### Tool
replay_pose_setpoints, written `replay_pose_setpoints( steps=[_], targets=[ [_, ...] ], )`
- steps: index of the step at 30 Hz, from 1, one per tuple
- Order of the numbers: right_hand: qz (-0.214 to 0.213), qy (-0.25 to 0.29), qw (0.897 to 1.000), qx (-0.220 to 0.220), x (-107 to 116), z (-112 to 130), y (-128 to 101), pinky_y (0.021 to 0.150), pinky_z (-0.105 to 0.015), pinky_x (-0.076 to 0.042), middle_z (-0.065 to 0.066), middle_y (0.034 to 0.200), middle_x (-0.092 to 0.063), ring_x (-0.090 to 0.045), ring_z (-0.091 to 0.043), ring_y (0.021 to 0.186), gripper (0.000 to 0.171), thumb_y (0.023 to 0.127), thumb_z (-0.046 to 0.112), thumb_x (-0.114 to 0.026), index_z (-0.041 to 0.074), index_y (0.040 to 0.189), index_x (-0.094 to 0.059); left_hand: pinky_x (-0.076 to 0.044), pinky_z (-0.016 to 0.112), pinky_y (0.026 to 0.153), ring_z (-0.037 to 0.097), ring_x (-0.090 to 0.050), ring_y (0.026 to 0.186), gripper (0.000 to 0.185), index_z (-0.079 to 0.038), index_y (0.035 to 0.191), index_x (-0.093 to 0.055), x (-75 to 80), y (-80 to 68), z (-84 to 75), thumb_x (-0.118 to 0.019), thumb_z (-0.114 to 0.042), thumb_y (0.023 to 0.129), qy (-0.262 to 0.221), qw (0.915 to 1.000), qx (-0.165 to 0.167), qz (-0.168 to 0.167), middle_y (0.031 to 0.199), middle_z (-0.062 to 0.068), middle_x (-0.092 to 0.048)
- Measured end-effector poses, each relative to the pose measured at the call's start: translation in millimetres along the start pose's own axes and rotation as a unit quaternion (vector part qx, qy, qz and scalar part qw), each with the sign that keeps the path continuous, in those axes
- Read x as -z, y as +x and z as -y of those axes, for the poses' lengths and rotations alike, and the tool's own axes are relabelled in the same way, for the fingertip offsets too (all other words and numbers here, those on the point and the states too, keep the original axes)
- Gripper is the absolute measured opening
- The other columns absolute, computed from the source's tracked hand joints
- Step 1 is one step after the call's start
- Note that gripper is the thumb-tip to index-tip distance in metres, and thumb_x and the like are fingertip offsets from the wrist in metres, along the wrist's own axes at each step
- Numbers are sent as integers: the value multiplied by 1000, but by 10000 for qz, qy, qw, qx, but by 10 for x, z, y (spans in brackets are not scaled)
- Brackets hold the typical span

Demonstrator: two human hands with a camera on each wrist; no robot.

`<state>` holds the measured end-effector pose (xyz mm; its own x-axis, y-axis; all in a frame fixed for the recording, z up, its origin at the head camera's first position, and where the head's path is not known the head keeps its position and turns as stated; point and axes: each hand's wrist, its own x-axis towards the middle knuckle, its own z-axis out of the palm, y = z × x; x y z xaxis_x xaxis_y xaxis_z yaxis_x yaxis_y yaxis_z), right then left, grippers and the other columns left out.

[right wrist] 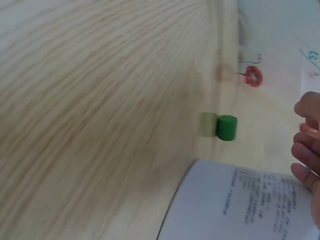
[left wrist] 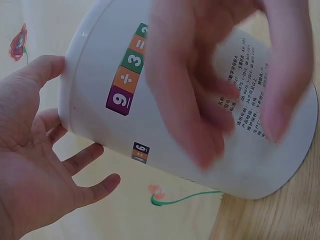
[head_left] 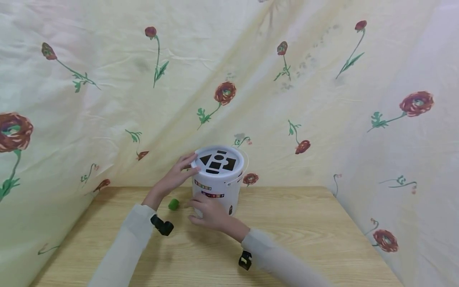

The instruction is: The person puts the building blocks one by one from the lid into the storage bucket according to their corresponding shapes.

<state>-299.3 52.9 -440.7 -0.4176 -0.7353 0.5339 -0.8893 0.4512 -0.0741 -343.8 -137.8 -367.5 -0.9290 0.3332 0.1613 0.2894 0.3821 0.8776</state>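
A white bucket [head_left: 232, 193] stands on the table, its lid [head_left: 233, 153] pierced with dark shaped holes. My left hand [head_left: 175, 175] touches the lid's rim on the left, the fingers spread and fairly straight, as the left wrist view also shows. In front of the bucket is my right hand [head_left: 211, 213], with nothing in its loosely bent fingers; it looks blurred in the left wrist view. A green cylindrical block [head_left: 173, 204] lies on the table left of the bucket, between the two hands. In the right wrist view the block [right wrist: 227, 128] is apart from the right fingertips.
The bucket's thin handle [head_left: 247, 161] sticks out on its right side. Behind the wooden table [head_left: 294, 223] hangs a flowered cloth [head_left: 179, 103], which also borders both sides. Number stickers and small printed text mark the bucket's wall.
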Motion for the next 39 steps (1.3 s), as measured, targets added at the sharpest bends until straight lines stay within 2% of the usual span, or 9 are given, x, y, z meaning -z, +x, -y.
replay_pose_setpoints(
  steps=[2,5,9,13,18,23,33,36,39],
  targets=[
    [500,129,9981,-332,-53,12,63,97,-21,-53,-2,119,-71,-65,-14,111,33,90,25,-77,15,122,-71,-33,67,117,37,-31,148,73,-24,163,-25,-1,-4,3,-57,-46,102,-38,10000,-28,-31,171,1,-13],
    [1029,316,9918,-683,-130,25,167,103,-22,-51,-3,126,-70,-64,-14,117,37,91,23,-76,14,126,-70,-31,67,118,37,-28,150,72,-23,163,-25,-7,-7,7,-56,-46,102,-130,9999,-106,-33,171,2,-12],
    [1394,675,9828,-1004,-257,20,287,108,-26,-49,-8,133,-68,-61,-17,125,40,90,20,-76,9,128,-68,-28,68,120,37,-24,153,72,-23,163,-26,-20,-3,21,-56,-46,102,-192,9996,-187,-32,171,1,-12],
    [1678,639,9760,-1236,-383,17,392,109,-27,-49,-6,136,-66,-61,-18,125,42,91,22,-75,11,131,-66,-27,69,119,37,-25,153,71,-24,163,-26,-23,-2,43,-56,-47,102,-166,9996,-213,-71,171,1,-12],
    [1828,329,9741,-1289,-519,-8,493,105,-25,-49,-3,133,-66,-62,-15,120,47,91,23,-76,15,135,-64,-31,69,117,36,-29,150,71,-26,163,-27,-26,7,40,-56,-48,102,-60,9997,-230,-113,171,2,-14],
    [1941,418,9680,-1533,-605,-38,538,111,-29,-46,-3,141,-60,-55,-18,129,53,94,25,-73,16,143,-57,-31,68,118,36,-28,151,71,-24,163,-27,-29,-1,22,-56,-47,102,-19,9996,-242,-120,171,1,-14],
    [2204,498,9584,-1746,-679,-64,595,117,-31,-42,-1,152,-54,-51,-20,137,54,96,19,-69,17,147,-54,-32,68,117,36,-29,150,70,-23,162,-27,-22,-10,10,-56,-45,102,-23,9996,-257,-116,170,2,-15],
    [2217,343,9601,-1671,-705,-75,587,116,-30,-43,-2,150,-55,-52,-20,135,50,97,20,-69,17,145,-56,-32,68,117,36,-30,150,70,-24,162,-28,-24,-10,12,-56,-45,102,-56,9997,-232,-105,170,1,-15],
    [2103,58,9670,-1437,-748,-95,577,112,-29,-46,-2,144,-59,-55,-19,129,44,97,21,-69,16,139,-61,-32,68,117,36,-30,149,70,-24,163,-27,-22,-12,11,-56,-44,103,-26,9997,-222,-108,170,1,-15]
  ],
)
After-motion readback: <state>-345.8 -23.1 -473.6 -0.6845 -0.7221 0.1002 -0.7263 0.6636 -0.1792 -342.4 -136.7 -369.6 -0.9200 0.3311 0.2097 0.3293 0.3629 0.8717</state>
